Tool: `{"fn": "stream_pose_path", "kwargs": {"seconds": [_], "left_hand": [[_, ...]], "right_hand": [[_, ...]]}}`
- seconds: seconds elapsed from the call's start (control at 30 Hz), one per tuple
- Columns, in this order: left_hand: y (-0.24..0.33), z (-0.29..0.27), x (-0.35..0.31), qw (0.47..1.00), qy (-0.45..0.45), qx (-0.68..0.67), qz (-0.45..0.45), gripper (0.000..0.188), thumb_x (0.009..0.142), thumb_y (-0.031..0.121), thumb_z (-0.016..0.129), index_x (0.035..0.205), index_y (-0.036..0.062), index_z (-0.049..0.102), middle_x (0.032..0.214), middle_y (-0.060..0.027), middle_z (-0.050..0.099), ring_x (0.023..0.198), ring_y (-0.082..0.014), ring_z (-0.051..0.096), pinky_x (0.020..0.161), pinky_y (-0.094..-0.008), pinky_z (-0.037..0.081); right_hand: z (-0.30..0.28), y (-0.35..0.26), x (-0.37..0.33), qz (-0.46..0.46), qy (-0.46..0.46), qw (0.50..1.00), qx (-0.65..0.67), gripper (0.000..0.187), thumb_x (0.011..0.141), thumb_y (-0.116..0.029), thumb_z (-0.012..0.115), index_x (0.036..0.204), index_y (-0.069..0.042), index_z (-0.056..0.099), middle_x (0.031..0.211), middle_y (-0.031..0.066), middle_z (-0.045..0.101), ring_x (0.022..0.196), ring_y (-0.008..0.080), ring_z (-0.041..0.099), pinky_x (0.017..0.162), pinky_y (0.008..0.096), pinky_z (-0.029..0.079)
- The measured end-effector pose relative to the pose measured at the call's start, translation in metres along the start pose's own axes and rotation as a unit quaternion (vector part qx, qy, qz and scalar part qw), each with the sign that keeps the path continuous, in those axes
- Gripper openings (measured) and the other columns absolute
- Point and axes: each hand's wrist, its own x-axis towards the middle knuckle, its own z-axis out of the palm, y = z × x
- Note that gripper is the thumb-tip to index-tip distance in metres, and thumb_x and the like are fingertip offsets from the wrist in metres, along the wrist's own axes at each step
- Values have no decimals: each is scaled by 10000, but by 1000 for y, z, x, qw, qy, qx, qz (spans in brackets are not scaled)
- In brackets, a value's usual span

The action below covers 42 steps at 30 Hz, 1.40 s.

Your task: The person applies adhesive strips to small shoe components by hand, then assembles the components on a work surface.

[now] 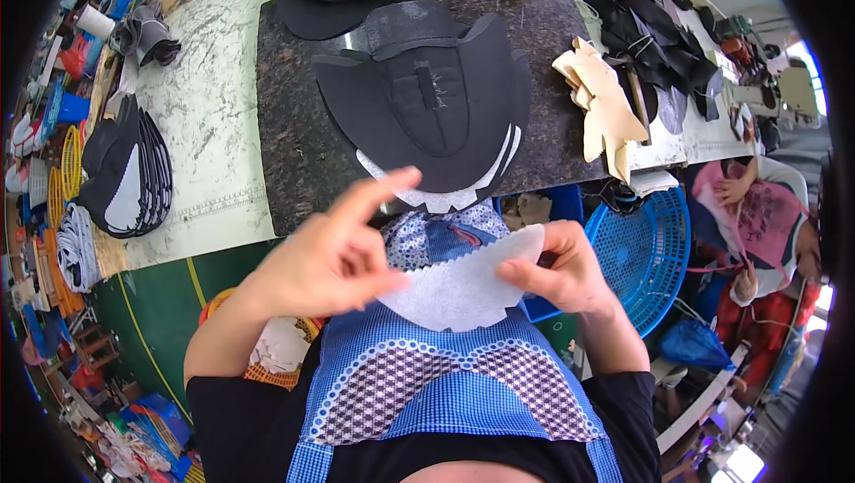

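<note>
A white, curved piece of lining with a zigzag upper edge is held up in front of my apron. My right hand pinches its right end between thumb and fingers. At its left end is my left hand, slightly blurred, with the index finger stretched out and the thumb by the piece's edge. Just beyond, black padded shoe uppers lie stacked, curved toes toward me. White notched strips show along their near rim.
The uppers rest on a dark stone slab on a worn white table. More black pieces fan out at left. Beige cut pieces lie at right. Below stands a blue plastic basket. Another person's hand is at far right.
</note>
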Motion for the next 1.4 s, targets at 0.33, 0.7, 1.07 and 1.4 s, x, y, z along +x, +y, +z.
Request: {"fn": "stream_pose_path", "kwargs": {"seconds": [0.33,0.7,1.07,1.4], "left_hand": [[0,-52,63,951,248,84,166,392,888,73,750,1214,41,536,766,18,582,682,-41,545,627,-219,439],[0,-36,65,717,324,553,274,536,701,225,855,1164,78,631,1051,-82,637,923,-234,644,780,-377,532],[9,-31,71,790,41,567,229,673,738,322,828,1335,110,600,1347,-152,594,1267,-294,566,1048,-451,436],[24,-207,220,714,309,571,261,474,870,411,741,1257,144,689,1352,-109,642,1212,-304,631,1005,-379,504]], "right_hand": [[-28,-47,99,-119,145,928,-323,309,809,-268,828,960,-5,766,825,19,510,679,115,448,600,289,383],[-30,-30,111,-134,166,889,-406,327,741,-260,836,772,30,688,850,106,541,736,262,582,658,373,467],[-5,-24,78,-290,60,744,-599,801,778,-356,794,1441,-21,495,1484,169,505,1398,342,456,1169,477,334],[-32,-14,38,-329,145,843,-399,495,844,-244,767,1253,3,638,1302,193,612,1232,380,562,1030,458,461]]}}
